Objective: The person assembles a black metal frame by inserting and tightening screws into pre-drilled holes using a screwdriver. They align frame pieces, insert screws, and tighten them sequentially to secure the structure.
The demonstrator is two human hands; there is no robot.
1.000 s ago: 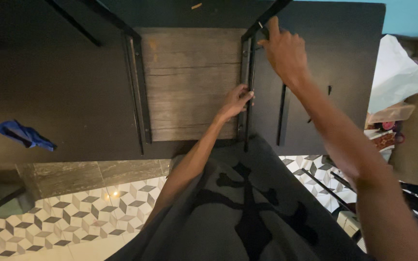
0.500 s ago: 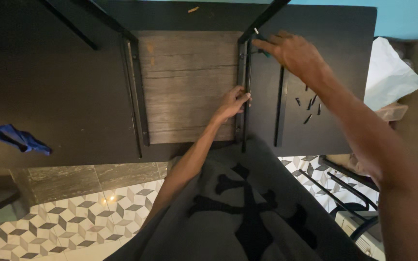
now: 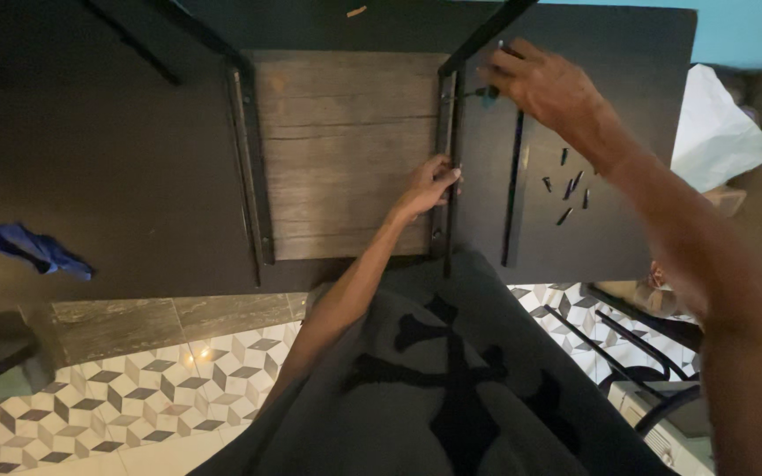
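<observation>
I see left hand [image 3: 429, 183] closed around black metal frame rail [image 3: 445, 132], at right edge of grey wood-grain panel [image 3: 346, 150]; grip narrow, fingers wrapped on rail. Right hand [image 3: 544, 88] farther up same rail, grip pinched on small dark tool [image 3: 484, 92] pressed against it; tool type unclear. Loose black screws [image 3: 569, 187] scattered on dark board [image 3: 593, 229], just right of rail. Blue cloth [image 3: 35, 249] far left. Patterned tile floor [image 3: 99, 397] below.

small tool [image 3: 485, 92] mostly hidden under right hand [image 3: 549, 88], black pieces [image 3: 568, 185] too small
</observation>
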